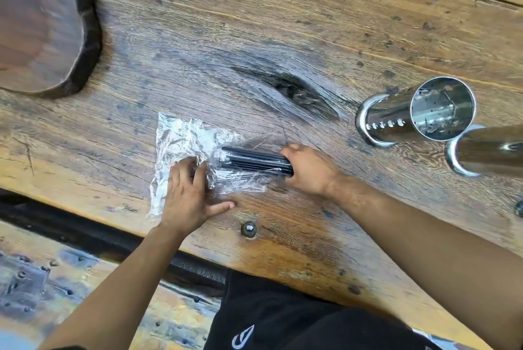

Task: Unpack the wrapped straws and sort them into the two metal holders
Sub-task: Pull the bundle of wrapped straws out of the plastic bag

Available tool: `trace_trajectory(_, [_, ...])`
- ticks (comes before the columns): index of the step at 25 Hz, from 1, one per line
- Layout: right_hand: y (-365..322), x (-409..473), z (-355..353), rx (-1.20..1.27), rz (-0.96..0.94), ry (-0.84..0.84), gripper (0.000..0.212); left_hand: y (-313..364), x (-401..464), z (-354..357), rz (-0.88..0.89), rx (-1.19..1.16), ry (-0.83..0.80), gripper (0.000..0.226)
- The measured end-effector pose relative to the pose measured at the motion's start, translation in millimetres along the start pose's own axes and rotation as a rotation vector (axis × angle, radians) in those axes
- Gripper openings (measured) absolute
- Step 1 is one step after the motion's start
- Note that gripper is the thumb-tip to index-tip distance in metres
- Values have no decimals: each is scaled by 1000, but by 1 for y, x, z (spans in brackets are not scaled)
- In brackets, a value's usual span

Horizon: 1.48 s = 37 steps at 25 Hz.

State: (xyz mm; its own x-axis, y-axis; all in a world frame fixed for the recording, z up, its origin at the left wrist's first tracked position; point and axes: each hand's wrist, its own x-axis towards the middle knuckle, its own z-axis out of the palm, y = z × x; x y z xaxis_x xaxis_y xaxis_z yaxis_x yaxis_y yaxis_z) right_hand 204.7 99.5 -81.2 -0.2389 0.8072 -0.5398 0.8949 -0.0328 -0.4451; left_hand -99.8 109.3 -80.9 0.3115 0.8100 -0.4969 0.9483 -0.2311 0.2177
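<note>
Many thin black straws [254, 161] lie as one bundle on the wooden tabletop [283, 24], half inside a crumpled clear plastic wrapper [181, 140]. The right hand [308, 169] has its grip curled round the bundle's bared end, while the left hand [186, 194] presses the wrapper flat with fingers mostly straight and thumb spread out to the side.

Light and fairly stiff, the straws probably slide easily against each other and against the slick film, so a loose hold could let them fan out or scatter. Taking them as a bundle near the exposed end, as the right hand does, looks soundest; the wrapper is flimsy and needs pinning down. Two metal holders [418, 113] [489, 151] stand well apart to the right, the nearer one visibly without straws, the other's mouth out of view.
</note>
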Motion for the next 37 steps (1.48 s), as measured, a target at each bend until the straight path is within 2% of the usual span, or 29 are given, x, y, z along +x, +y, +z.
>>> trace_trajectory(3, [-6,1,8,1,20,48,61,3,2,2,6,16,1,108])
trace_trajectory(10, [-19,-3,10,-135,50,104,49,2,5,5,-12,51,-26,106])
trace_trajectory(18, [-19,-6,12,-170,37,-44,41,5,8,4,-77,35,-18,107])
trace_trajectory(22, [-4,-16,15,-118,85,-112,40,3,6,3,-56,69,4,104])
trace_trajectory(25, [18,-30,10,-44,155,-203,55,4,5,2,-57,69,2,105])
trace_trajectory(28, [30,-43,2,57,181,-180,61,4,5,3,-60,63,11,105])
trace_trajectory(32, [33,-35,-23,275,139,-100,43,3,4,7,-37,37,14,104])
trace_trajectory(37, [14,-16,-46,289,47,-197,52,0,1,11,13,74,-9,106])
